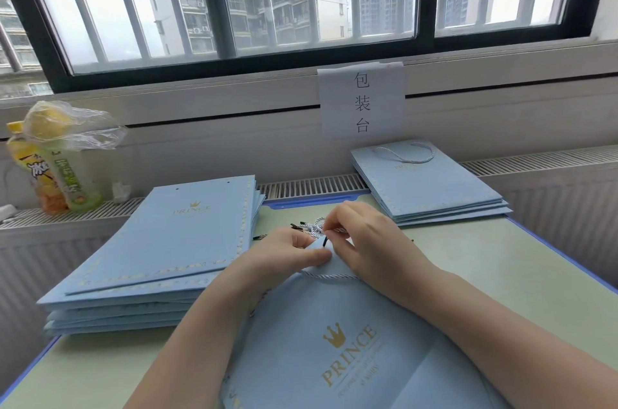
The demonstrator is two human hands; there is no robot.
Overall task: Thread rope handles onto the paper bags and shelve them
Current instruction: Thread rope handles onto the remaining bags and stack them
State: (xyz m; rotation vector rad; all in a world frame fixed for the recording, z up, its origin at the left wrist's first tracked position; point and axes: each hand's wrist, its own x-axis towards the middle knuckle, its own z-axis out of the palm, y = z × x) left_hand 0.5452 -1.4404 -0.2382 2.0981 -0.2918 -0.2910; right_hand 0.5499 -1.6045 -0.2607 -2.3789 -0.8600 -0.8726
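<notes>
A flat light-blue paper bag [334, 351] with a gold crown logo lies before me, its top edge raised toward my hands. My left hand [287, 253] pinches that top edge. My right hand [364, 238] holds a grey-white rope handle [329, 275] by its black tip, right at the bag's top edge. The rope loops across the bag below my fingers. A bundle of loose rope handles [309, 228] with black tips lies on the table just behind my hands, partly hidden.
A thick stack of flat bags without handles [160, 261] sits at the left. A smaller stack with a rope handle on top [431, 187] is at the back right. Drink bottles under a plastic bag [57, 161] stand on the radiator ledge. A paper sign [363, 102] hangs below the window.
</notes>
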